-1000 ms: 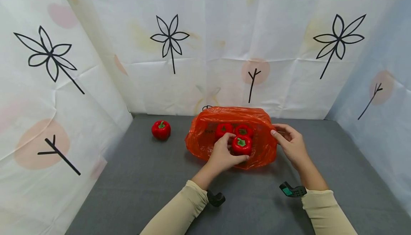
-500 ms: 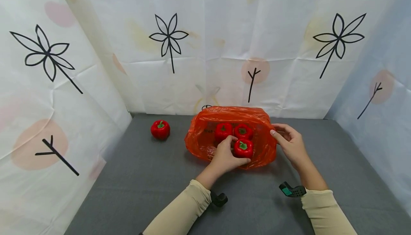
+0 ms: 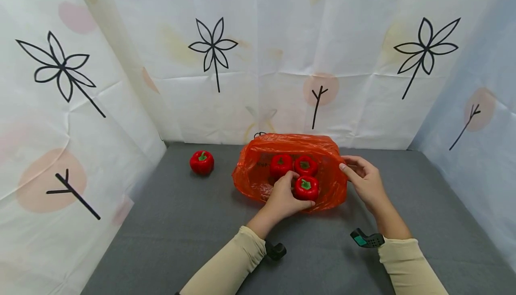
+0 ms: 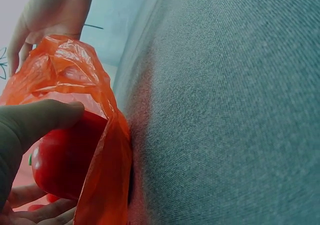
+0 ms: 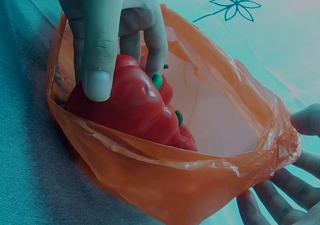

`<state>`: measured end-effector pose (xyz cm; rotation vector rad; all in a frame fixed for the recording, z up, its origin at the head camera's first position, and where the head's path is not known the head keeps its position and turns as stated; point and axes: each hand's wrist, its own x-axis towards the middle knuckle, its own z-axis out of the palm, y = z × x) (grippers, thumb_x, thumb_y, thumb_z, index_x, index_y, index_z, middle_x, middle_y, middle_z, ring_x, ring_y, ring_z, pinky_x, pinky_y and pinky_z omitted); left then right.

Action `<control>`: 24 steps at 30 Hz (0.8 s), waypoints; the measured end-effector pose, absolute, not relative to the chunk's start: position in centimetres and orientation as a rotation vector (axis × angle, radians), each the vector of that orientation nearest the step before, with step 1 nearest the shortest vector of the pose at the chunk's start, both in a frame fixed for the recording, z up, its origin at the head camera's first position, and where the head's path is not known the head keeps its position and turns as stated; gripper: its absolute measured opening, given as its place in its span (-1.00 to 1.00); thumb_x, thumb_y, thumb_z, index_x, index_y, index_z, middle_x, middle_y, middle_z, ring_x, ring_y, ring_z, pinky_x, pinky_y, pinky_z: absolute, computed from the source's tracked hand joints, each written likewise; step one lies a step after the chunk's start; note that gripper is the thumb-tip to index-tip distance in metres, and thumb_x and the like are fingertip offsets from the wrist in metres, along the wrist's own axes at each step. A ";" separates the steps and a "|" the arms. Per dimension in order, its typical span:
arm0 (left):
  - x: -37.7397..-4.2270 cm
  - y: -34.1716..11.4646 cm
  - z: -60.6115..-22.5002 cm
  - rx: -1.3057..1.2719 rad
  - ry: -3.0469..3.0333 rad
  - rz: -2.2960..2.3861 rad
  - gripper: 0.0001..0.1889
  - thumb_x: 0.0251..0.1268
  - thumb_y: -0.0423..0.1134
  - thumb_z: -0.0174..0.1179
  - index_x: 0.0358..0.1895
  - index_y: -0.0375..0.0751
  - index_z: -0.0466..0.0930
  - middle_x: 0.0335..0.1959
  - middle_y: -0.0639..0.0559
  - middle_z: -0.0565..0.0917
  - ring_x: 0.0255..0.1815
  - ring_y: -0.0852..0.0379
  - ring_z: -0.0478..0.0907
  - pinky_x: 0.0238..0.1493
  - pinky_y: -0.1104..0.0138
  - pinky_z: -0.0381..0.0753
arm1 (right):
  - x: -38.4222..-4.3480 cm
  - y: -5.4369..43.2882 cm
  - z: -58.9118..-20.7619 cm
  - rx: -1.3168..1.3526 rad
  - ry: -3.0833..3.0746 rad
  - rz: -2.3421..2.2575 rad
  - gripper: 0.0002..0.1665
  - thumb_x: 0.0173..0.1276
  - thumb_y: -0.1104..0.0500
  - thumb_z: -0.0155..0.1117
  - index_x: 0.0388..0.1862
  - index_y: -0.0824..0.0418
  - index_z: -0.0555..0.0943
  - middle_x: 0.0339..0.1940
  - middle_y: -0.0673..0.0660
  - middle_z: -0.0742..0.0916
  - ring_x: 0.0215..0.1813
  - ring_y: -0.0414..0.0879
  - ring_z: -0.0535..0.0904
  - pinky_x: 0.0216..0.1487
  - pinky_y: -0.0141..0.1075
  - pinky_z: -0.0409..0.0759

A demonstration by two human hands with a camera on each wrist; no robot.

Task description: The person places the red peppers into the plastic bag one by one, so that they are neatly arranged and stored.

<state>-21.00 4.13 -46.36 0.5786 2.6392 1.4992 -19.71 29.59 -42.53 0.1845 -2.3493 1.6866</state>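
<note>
My left fingers [image 3: 289,177] clasp a red bell pepper [image 3: 307,189], best released low. Right of them, my right fingers [image 3: 356,161] pinch the plastic bag [image 3: 298,142]

Three red peppers [image 3: 307,189] inside open orange bag [image 3: 290,141]; fourth pepper [image 3: 202,164] outside.

Bag [image 3: 296,141] sits on counter [image 3: 173,232]; inside, two peppers [image 3: 281,165] lie side by side, third pepper [image 3: 309,190] before them. Fourth pepper [image 3: 202,164] lies left of bag.
</note>
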 end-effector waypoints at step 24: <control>-19.4 -0.3 -42.8 0.702 2.571 1.697 -0.29 0.11 -0.07 0.64 0.30 -0.10 0.49 0.20 -0.07 0.62 0.17 -0.11 0.68 0.26 0.05 0.73 | -19.6 29.7 -42.6 0.201 -2.352 1.689 -0.51 0.64 0.08 0.26 0.37 0.35 0.55 0.04 -0.31 0.68 0.04 -0.45 0.66 -0.01 -0.56 0.69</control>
